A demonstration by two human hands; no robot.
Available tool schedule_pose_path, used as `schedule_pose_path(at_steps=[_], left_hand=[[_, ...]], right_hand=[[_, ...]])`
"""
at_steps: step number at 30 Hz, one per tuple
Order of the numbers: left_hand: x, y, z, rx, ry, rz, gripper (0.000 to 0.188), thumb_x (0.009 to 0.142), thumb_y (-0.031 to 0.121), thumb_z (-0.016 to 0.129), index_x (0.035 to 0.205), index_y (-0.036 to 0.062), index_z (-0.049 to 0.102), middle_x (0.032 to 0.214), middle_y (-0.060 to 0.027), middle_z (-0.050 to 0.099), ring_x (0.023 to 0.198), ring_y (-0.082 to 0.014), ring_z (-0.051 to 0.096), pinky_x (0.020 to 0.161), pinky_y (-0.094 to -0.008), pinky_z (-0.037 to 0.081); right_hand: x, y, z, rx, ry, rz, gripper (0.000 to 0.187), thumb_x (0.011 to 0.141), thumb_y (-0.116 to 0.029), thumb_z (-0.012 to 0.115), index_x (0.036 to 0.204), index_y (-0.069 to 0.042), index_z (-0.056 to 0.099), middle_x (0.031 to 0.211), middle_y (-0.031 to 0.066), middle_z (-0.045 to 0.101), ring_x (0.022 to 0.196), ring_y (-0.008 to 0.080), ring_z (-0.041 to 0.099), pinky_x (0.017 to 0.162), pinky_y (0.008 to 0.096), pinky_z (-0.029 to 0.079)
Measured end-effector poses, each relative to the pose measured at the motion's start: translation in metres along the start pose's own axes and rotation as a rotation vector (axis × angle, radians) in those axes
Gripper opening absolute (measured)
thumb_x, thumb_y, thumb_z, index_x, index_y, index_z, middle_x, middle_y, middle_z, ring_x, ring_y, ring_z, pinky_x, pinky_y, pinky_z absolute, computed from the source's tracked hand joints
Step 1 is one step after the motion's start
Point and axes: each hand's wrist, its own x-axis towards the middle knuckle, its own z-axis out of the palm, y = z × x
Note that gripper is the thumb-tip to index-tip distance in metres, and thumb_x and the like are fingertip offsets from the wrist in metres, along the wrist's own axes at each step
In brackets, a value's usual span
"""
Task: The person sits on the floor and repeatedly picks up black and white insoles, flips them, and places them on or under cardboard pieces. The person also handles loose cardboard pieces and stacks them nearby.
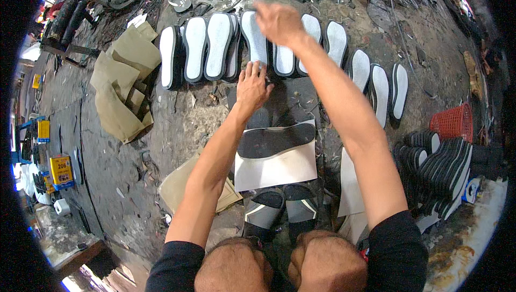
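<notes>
A row of shoe soles with white tops and dark edges stretches across the floor in front of me. My left hand (255, 87) rests its outstretched fingertips on the near end of one white-topped sole (252, 31) in the middle of the row. Smeared by motion, my right hand (280, 24) is at the far end of that same sole, its fingers unclear. Between my feet and the row lies a white sheet (277, 174) with a black sole (277, 140) lying sideways across its upper part.
Crumpled tan sheets (126, 71) lie left of the row, and a flat tan piece (183, 182) sits under my left forearm. Stacked dark soles (443, 171) and a red basket (452, 121) are at the right. A yellow can (62, 171) stands far left; scraps litter the floor.
</notes>
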Motion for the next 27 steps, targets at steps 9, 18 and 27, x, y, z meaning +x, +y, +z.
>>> schedule_pose_path(at_steps=[9, 18, 27], left_hand=[[-0.111, 0.042, -0.039, -0.318, -0.1, 0.215, 0.084, 0.087, 0.04, 0.075, 0.154, 0.007, 0.038, 0.16, -0.0267, 0.029, 0.15, -0.0436, 0.027, 0.121, -0.0534, 0.028], [-0.114, 0.035, -0.034, -0.264, -0.265, 0.326, 0.089, 0.073, 0.026, 0.086, 0.151, 0.0122, 0.046, 0.157, -0.019, 0.04, 0.146, -0.0401, 0.037, 0.122, -0.0522, 0.027], [-0.218, 0.098, -0.07, -1.539, -0.367, -0.71, 0.045, 0.084, 0.005, 0.083, 0.126, 0.0016, 0.068, 0.099, -0.0011, 0.071, 0.087, -0.0098, 0.065, 0.081, -0.0256, 0.055]], right_hand=[[-0.064, -0.004, -0.145, 1.079, 0.884, 0.392, 0.049, 0.091, -0.008, 0.074, 0.134, -0.001, 0.052, 0.122, 0.0123, 0.065, 0.106, 0.0164, 0.063, 0.092, 0.0275, 0.049], [-0.262, -0.047, -0.143, 1.337, 0.662, 1.097, 0.037, 0.091, -0.008, 0.074, 0.127, -0.006, 0.064, 0.122, 0.0089, 0.068, 0.11, 0.02, 0.066, 0.1, 0.039, 0.051], [-0.374, -0.12, -0.083, 1.536, 0.513, 1.428, 0.051, 0.089, -0.008, 0.075, 0.137, -0.005, 0.058, 0.129, 0.0102, 0.065, 0.12, 0.0204, 0.059, 0.105, 0.035, 0.045]])
